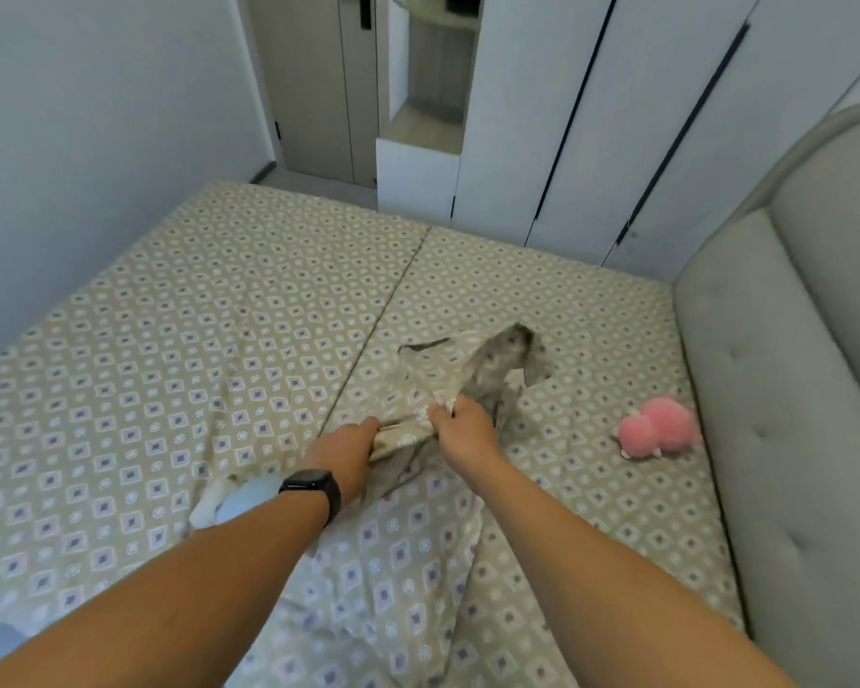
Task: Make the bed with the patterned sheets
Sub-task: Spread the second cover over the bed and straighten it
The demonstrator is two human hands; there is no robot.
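- Along the bed's left side the patterned sheet [180, 310] lies fairly flat on the bed [616, 350], reaching up to the far edge by the wall.
- Near the bed's front edge, a white stuffed bit [242, 499] pokes out from under the cloth, just beside my left wrist with its black watch [314, 486].
- My left hand [351, 451] has its fingers curled tight round a bunched edge of a loose patterned cover [448, 389], mid-bed.
- My right hand [460, 424] pinches the same edge, just beside the left; the cover's mouth gapes open beyond it.
- Risk, as I judge it: both grips sit so close together that a pull could twist the cover or drag the flat sheet into fresh wrinkles.
- Towards the bed's right edge, a pink plush toy [659, 427] lies by the grey headboard [790, 389]; spreading the cover could sweep it off or trap it underneath.
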